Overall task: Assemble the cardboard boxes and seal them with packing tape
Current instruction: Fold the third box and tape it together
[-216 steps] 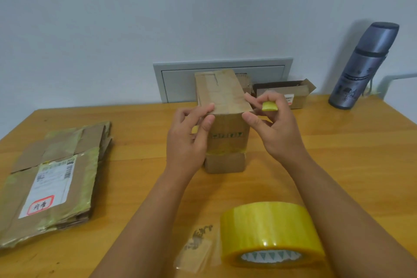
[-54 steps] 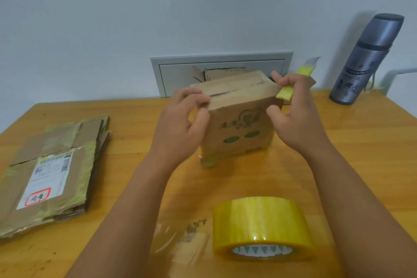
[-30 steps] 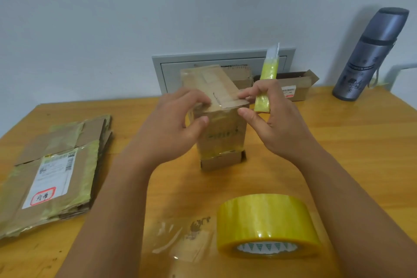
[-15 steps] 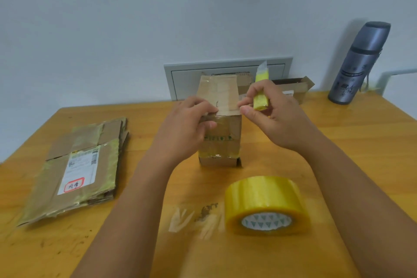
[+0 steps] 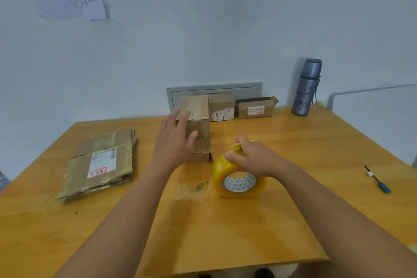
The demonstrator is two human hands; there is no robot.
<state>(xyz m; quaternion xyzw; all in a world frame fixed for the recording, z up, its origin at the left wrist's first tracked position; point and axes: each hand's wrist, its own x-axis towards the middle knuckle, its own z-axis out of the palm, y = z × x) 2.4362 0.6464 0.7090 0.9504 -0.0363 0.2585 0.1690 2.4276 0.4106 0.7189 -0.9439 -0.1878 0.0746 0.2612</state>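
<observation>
Grip of my R hand [image 5: 252, 160] clamps tape roll [image 5: 237, 181] standing on edge on surface [image 5: 316, 165]; L hand [image 5: 173, 142], fingers spread, flat against upright box [image 5: 198, 128] just beyond-left of roll.

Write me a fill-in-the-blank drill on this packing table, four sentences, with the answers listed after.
1. The right hand grips the roll of ____ packing tape.
2. The left hand reaches with straight fingers toward the upright ____ box.
3. The grey flask stands at the table's far ____ corner.
4. The stack of flattened boxes lies to the ____ of the left hand.

Answers: yellow; cardboard; right; left
</observation>
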